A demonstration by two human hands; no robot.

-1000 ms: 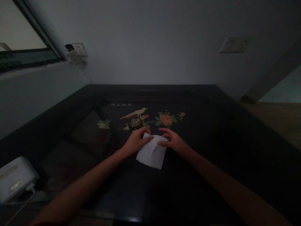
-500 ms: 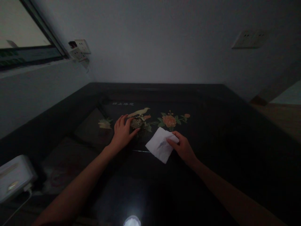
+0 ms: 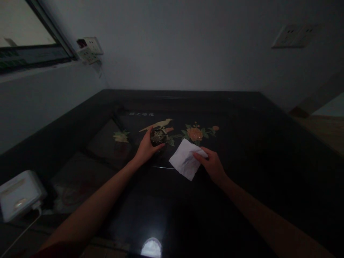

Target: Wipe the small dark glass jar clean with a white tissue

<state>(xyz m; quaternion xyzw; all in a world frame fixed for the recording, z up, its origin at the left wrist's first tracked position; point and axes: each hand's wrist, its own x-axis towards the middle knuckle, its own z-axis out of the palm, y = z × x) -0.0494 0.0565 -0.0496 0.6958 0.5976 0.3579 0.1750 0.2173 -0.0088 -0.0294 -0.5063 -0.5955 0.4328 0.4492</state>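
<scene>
My left hand [image 3: 146, 148] is wrapped around a small round dark glass dish [image 3: 158, 136] that sits on the black glossy table [image 3: 242, 150]. To its right, my right hand [image 3: 212, 164] pinches the right edge of a white folded tissue [image 3: 185, 158], which lies against the tabletop. The dish and the tissue are a short gap apart. A painted bird and flowers [image 3: 195, 133] decorate the table just behind both hands.
A white box with a cable [image 3: 18, 194] stands at the table's left front corner. Wall sockets [image 3: 90, 50] sit at the back left under a window frame, another socket plate [image 3: 295, 35] at the upper right. A light reflection [image 3: 151, 247] shines near the front edge.
My left hand let go of the tissue, moved back and left, and closed around the glass dish. My right hand carried the tissue to the right.
</scene>
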